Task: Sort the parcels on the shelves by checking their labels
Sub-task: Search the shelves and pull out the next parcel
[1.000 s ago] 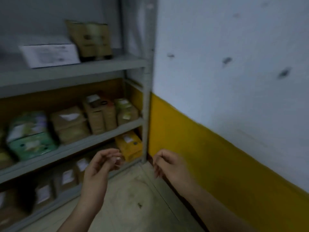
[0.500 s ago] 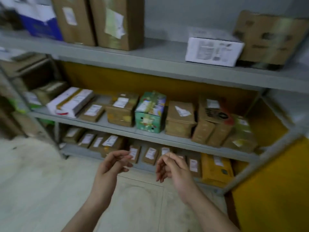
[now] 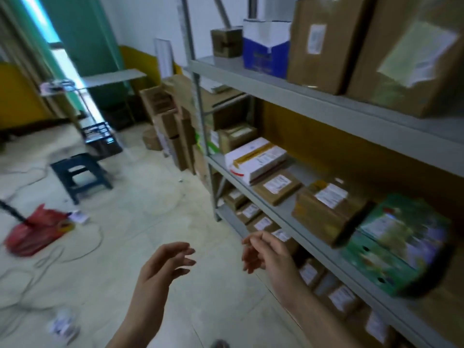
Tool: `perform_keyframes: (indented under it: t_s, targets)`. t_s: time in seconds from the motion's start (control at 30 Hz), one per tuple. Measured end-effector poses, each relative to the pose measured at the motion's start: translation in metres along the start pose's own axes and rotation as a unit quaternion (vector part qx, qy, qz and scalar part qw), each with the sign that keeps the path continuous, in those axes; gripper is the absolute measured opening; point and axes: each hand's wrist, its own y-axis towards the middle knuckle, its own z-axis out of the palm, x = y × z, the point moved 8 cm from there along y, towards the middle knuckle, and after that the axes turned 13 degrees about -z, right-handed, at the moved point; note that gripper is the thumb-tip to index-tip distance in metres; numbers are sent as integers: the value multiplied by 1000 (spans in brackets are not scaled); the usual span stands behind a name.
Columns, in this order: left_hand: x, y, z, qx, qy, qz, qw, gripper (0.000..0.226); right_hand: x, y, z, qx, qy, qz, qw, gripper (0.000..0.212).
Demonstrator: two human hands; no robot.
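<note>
The person's left hand and right hand are in the lower middle of the frame. The hands are apart, with a gap between them. Both hold nothing, and the fingers are softly bent. They hang above the pale floor, and the right hand is just in front of the shelves.

The grey metal shelves fill the right side of the frame, and the parcels sit on them.

- **Top shelf:** a small brown box, a blue and white box and a tall brown box stand in a row. The tall one has a white label on its front.
- **Middle shelf:** a white box with a yellow stripe lies near the left end. Beside it is a flat brown parcel with a white label on top. Next comes a thick brown parcel, also with a label. At the far right is a green box, which looks blurry.
- **Lowest shelf:** small brown parcels with white labels lie in a line behind the right hand.

On the left side of the frame, a dark stool stands on the floor. A red bag lies at the far left with thin cables near it. A green door is in the upper left.
</note>
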Motion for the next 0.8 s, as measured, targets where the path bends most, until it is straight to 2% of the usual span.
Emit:
perform_keyframes:
  t_s: [0.1, 0.2, 0.4, 0.6, 0.8]
  targets:
    - [-11, 53, -29, -27, -14, 0, 1000, 21, -16, 56, 32, 30, -13, 11, 999, 22]
    - [-28, 113, -40, -23, -9, -12, 1000, 20, -28, 111, 56, 21, -15, 33, 999, 22]
    - [-77, 232, -42, 35, 39, -30, 998, 21, -45, 204, 81, -30, -10, 58, 998, 23]
    - [-104, 331, -15, 71, 65, -40, 995, 24, -78, 279, 81, -68, -4, 121, 990, 20]
    - [-123, 455, 32, 104, 106, -69, 986, 24, -107, 414, 65, -87, -5, 119, 989, 18]
